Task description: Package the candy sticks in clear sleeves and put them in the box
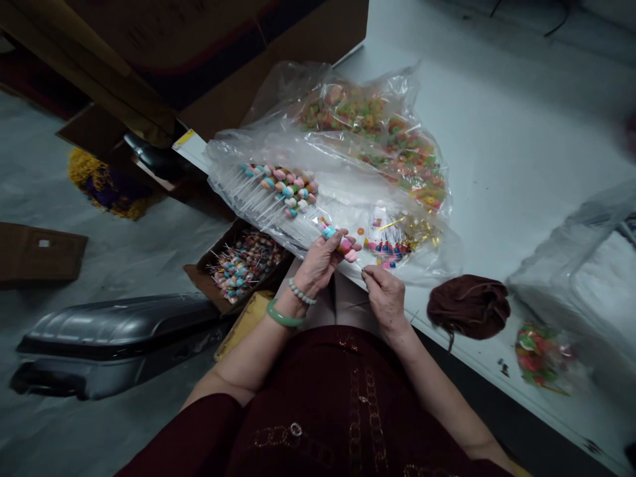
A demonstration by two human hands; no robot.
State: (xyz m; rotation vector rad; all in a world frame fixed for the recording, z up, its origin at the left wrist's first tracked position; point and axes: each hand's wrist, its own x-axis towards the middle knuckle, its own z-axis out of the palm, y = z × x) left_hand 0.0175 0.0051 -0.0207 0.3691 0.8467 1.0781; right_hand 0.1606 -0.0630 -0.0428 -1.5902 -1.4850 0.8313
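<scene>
Close to my body, my left hand (322,260) is closed round a wrapped stick of pink and blue candies (346,248). My right hand (386,291) pinches the thin lower end of that stick. Beyond my left hand, a row of candy sticks (291,185) in pink, blue and white lies on clear plastic. Right of the held candy are small red and blue pieces (390,249) and gold twist ties (422,232). Clear bags of green and orange gummies (348,106) lie at the back of the plastic.
An open carton (203,275) of finished-looking candy sticks stands at the table's left edge, above a grey suitcase (119,331). A brown cloth pouch (468,307) and a bag of colourful candies (536,354) lie right. A large cardboard box (278,66) stands behind.
</scene>
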